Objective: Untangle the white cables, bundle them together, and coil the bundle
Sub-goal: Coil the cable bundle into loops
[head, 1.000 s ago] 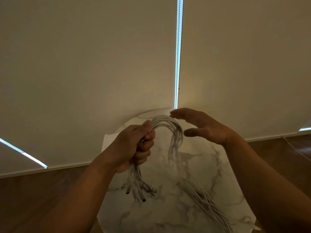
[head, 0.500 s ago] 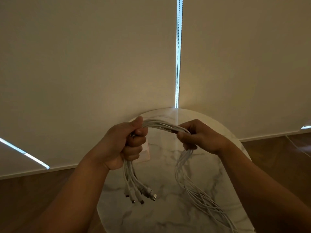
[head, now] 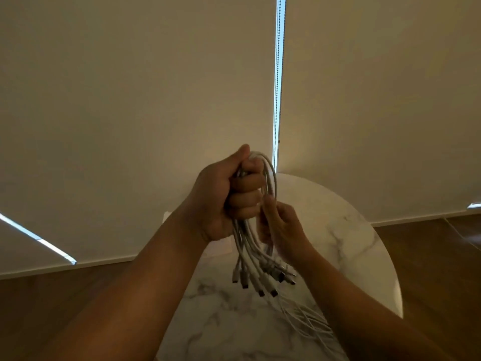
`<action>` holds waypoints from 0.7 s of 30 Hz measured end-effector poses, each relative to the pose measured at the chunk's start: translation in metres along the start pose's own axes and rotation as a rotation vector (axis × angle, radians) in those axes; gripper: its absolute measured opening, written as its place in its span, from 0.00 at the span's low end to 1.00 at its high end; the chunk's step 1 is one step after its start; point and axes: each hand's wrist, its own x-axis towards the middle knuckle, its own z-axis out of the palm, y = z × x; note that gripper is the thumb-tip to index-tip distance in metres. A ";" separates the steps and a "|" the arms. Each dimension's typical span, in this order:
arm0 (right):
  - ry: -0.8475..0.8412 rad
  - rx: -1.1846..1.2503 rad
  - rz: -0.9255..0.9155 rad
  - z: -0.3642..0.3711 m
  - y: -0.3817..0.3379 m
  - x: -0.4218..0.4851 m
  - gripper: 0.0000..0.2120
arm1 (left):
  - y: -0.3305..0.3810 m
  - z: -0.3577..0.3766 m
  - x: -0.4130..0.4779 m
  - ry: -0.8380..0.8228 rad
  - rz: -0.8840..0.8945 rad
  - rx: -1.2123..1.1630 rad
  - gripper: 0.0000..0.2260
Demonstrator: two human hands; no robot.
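White cables hang bundled above the marble table, looped over the left hand, whose fist clamps them. The right hand, just beside, pinches the falling strands. They seem light, soft, slippery; better to hold near the fold.

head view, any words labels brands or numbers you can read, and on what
None: no text can be read in this view.
The white cables and their plugs show no legible marking; the plugs are too small and dim to tell.
The marble table and blinds bear no writing.
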 end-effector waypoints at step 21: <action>-0.534 -1.148 0.361 0.067 0.013 -0.078 0.21 | -0.005 -0.023 0.068 0.308 0.402 0.380 0.19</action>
